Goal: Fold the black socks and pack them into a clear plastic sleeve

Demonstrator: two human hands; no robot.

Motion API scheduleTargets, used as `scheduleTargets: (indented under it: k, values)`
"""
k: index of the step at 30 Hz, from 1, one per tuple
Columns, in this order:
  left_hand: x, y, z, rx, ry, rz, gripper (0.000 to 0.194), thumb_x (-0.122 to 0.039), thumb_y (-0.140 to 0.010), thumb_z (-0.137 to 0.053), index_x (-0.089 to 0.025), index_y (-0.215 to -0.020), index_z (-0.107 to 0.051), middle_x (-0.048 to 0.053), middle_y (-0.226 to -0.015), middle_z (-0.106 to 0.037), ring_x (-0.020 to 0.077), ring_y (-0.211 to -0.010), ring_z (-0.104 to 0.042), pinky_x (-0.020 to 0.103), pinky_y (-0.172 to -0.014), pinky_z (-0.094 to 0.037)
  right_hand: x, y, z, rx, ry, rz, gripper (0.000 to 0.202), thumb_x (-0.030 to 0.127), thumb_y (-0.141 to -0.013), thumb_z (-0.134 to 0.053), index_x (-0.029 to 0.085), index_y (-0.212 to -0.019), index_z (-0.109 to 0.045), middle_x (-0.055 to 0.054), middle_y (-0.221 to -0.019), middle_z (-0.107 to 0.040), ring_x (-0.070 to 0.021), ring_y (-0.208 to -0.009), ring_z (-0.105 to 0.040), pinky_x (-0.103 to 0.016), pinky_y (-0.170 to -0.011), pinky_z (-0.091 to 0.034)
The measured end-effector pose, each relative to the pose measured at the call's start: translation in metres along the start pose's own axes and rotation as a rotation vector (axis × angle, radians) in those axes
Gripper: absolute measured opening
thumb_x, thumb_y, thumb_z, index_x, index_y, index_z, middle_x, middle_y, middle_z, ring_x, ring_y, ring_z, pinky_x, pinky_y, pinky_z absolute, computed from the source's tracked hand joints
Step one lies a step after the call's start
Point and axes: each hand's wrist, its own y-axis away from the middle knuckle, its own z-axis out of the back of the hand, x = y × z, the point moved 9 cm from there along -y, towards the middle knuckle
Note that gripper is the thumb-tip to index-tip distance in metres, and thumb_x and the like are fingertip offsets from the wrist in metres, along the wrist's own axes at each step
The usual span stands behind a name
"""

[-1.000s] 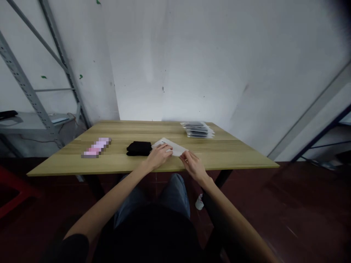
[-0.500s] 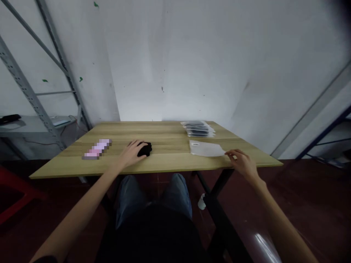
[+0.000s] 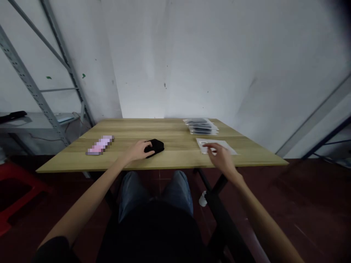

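Gripped the folded black fabric (image 3: 157, 146) by one end with the left hand (image 3: 139, 150) near the worktop's (image 3: 178, 157) front edge, held the right hand (image 3: 219, 155), open or closed impossible to tell, over the frosted bag (image 3: 224, 143) toward the front-right corner, and risked loosened folds from so one-sided a grip.

Dim, cool light is falling across the wooden tabletop (image 3: 178, 157) and brightening the white wall (image 3: 142, 102) most just above it, while the dark red floor (image 3: 274, 193) is sinking into shadow. Wide-angle distortion is slanting the metal rack (image 3: 30, 84) at the edge, darkness is filling the upper-right corner, coarse pixelation is masking a pink item (image 3: 100, 145), and the black bundle (image 3: 157, 146) is losing detail.
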Motion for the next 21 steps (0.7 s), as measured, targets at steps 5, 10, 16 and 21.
scheduleTargets:
  k: [5,10,16,21]
  values:
    - [-0.024,-0.030,-0.006,0.128,0.063,-0.063,0.038,-0.053,-0.086,-0.067,-0.022,-0.108,-0.071,0.008,-0.100,-0.075,0.0273,-0.093,-0.069,0.035,-0.078,-0.053,0.122,0.000,-0.087,0.306,-0.183,0.160,0.025,0.021,-0.101,-0.056,0.025,-0.114,-0.077,-0.006,-0.114,-0.080,-0.0232,-0.101,-0.076,-0.037,-0.095,-0.057]
    - [-0.031,-0.042,0.015,0.147,0.144,-0.120,0.025,-0.038,-0.083,-0.064,-0.022,-0.100,-0.073,0.005,-0.098,-0.076,0.0232,-0.089,-0.069,0.031,-0.077,-0.052,0.156,-0.001,-0.106,0.352,-0.193,0.248,0.028,0.013,-0.100,-0.057,0.021,-0.121,-0.074,-0.009,-0.120,-0.077,-0.0238,-0.115,-0.071,-0.035,-0.102,-0.053]
    - [-0.004,-0.060,0.044,0.092,0.337,-0.081,0.026,-0.034,-0.089,-0.053,-0.018,-0.099,-0.071,0.005,-0.097,-0.076,0.0195,-0.089,-0.069,0.029,-0.079,-0.053,0.161,-0.030,-0.089,0.278,-0.167,0.289,0.025,0.018,-0.102,-0.058,0.024,-0.118,-0.077,-0.007,-0.121,-0.075,-0.0220,-0.109,-0.071,-0.033,-0.099,-0.053]
    - [0.044,-0.087,0.051,-0.078,0.272,0.130,0.023,-0.032,-0.093,-0.053,-0.018,-0.095,-0.072,0.006,-0.102,-0.077,0.0216,-0.096,-0.069,0.032,-0.089,-0.054,0.162,-0.080,-0.117,0.292,-0.169,0.274,0.025,0.015,-0.100,-0.058,0.023,-0.110,-0.080,-0.006,-0.126,-0.075,-0.0210,-0.109,-0.071,-0.031,-0.098,-0.053]
